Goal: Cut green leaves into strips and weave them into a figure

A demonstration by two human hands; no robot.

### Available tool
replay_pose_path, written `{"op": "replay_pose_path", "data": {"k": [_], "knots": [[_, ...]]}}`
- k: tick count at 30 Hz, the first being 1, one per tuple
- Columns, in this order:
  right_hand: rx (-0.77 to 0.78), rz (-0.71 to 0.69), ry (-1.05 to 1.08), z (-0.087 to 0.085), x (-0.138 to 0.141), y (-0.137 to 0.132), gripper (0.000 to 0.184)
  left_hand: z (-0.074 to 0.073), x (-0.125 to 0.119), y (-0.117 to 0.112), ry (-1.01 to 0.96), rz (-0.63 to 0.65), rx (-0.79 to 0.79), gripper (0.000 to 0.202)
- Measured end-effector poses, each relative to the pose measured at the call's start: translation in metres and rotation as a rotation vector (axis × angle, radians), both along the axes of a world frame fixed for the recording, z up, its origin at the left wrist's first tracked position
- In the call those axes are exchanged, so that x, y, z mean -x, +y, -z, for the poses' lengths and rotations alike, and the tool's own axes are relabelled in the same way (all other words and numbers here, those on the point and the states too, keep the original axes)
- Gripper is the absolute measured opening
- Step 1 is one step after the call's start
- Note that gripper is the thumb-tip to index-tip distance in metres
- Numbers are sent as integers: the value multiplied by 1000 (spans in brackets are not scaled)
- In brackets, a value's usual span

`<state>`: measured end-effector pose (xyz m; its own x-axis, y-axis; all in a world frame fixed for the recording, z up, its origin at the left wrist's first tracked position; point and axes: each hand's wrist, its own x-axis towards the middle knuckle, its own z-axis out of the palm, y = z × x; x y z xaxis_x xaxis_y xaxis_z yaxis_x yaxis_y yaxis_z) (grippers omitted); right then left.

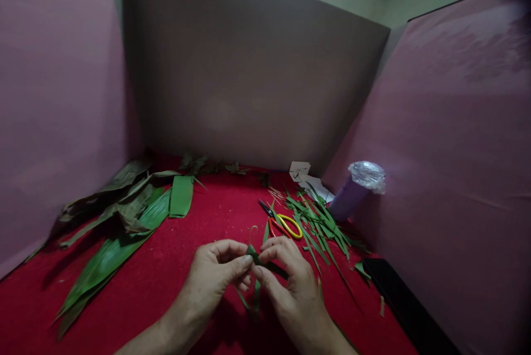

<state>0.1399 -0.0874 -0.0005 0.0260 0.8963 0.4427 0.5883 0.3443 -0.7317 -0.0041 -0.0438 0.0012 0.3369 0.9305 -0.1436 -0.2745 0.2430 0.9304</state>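
Observation:
Both hands meet at the front middle, above the red cloth. Between thumb and fingers, my left hand (219, 269) pinches a small folded piece of green leaf (251, 251) with a thin curled tendril at its top. My right hand (290, 277) is closed on the strips of the same leaf piece, close to the left fingertips. Loose strip ends hang below the fingers, and one dark strip runs under the right palm. Just beyond the right hand lie scissors (286, 225) with one red and one yellow handle loop, blades pointing away to the left.
Cut green leaf strips (319, 222) are heaped at right, near a purple cup (348, 197) topped with clear plastic. Broad leaves (120, 266), some withered, lie at left. Thin sticks (276, 194) and white paper (299, 170) sit farther back. A black flat object (398, 299) edges the right wall.

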Motion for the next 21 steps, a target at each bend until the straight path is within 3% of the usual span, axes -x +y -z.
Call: {"op": "replay_pose_path", "data": {"k": [8, 21], "knots": [[-2, -52, -34, -3, 4, 4, 15, 1, -1, 0, 2, 9, -6, 20], [-47, -2, -132, -1, 4, 1, 15, 3, -3, -2, -9, 6, 11, 17]]}}
